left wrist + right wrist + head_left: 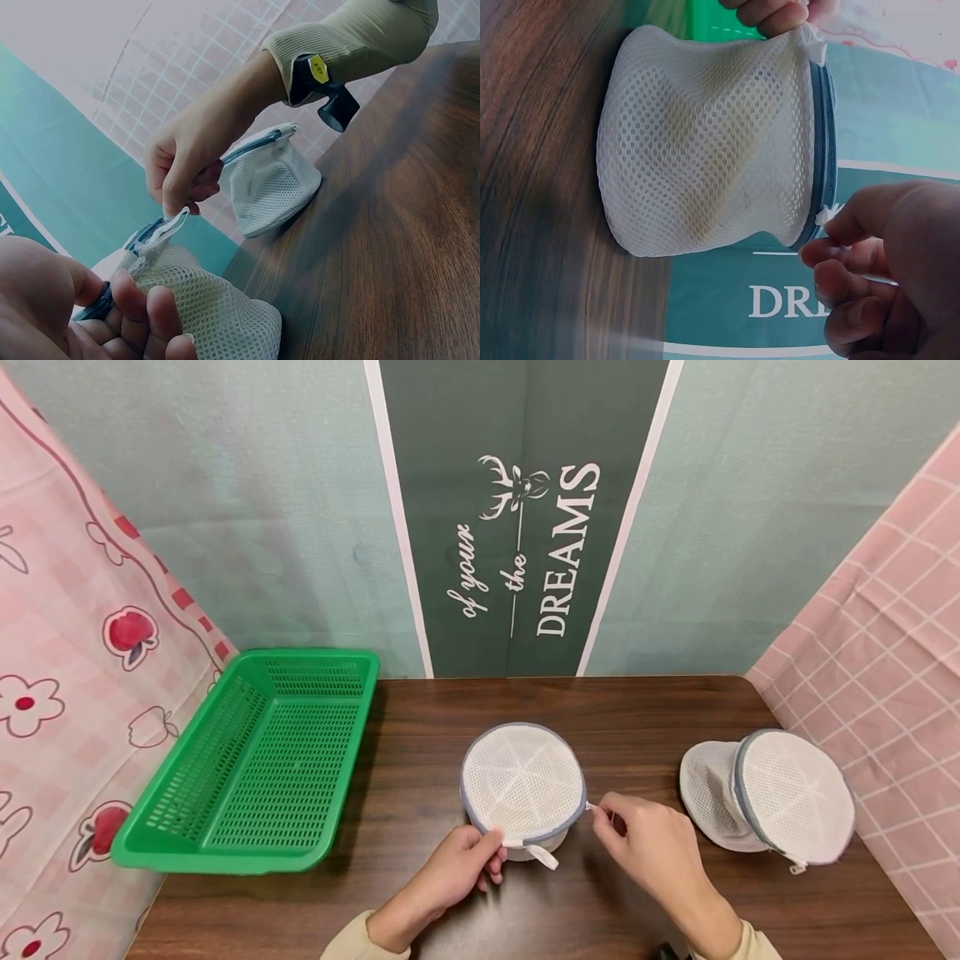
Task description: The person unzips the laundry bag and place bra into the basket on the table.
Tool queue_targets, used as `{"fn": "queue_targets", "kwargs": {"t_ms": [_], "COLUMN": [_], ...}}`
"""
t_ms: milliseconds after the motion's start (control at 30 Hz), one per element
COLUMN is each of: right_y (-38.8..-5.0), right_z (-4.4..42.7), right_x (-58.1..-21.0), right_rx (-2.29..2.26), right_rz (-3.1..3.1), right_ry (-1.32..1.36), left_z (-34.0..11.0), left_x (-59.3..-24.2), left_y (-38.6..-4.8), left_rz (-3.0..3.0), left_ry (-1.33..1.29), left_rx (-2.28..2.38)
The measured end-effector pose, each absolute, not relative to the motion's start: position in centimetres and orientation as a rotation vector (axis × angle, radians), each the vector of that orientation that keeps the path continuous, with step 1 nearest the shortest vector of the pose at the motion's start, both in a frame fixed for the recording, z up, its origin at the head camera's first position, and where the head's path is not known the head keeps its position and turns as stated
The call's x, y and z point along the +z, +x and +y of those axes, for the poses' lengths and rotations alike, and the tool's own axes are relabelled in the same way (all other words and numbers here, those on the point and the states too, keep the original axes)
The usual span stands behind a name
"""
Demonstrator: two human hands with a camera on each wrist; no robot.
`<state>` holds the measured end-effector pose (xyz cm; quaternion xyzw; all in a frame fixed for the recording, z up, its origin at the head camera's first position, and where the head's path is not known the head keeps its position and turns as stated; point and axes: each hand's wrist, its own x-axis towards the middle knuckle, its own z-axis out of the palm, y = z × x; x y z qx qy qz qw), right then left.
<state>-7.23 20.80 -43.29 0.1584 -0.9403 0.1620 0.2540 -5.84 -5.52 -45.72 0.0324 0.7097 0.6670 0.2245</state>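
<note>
A round white mesh laundry bag [525,777] with a blue-grey zipped rim stands on the table between the hands. My left hand [468,860] pinches its near-left rim, beside a white fabric loop [542,857]. At the right side of the rim, my right hand [652,839] pinches the small zipper pull [827,216] between thumb and forefinger. The lid lies over the top, and the rim looks closed along the stretch seen in the right wrist view. Something faintly yellowish shows through the mesh [697,150]; its kind cannot be made out.
A second white mesh laundry bag [797,797] stands leaning at the table's right side, its zipper pull hanging at the near edge. On the left sits a green plastic basket [356,760] with slotted walls. Fabric curtains [300,527] hang behind the brown wooden table [637,710].
</note>
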Motion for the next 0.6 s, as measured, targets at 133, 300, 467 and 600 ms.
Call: {"fn": "queue_targets", "kwargs": {"t_ms": [133,300,467,600], "right_y": [-7.46,-7.70,-8.04,-8.27], "right_z": [20.93,21.06,21.21,21.31], "right_x": [-43.37,-43.44,-43.55,-43.66], "right_rx": [0.438,0.439,0.437,0.426], "right_rz": [-2.549,-2.531,-2.516,-2.512], "right_ry": [0.418,0.418,0.416,0.402], "left_z": [-5.54,-5.60,-5.59,-5.55], "left_x": [-45.62,-45.54,-45.55,-45.55], "left_y": [-5.80,-5.79,-5.77,-5.71], "left_rz": [1.956,1.956,1.962,1.966], "left_ry": [0.084,0.083,0.084,0.086], "left_rx": [1.847,1.852,1.851,1.850]}}
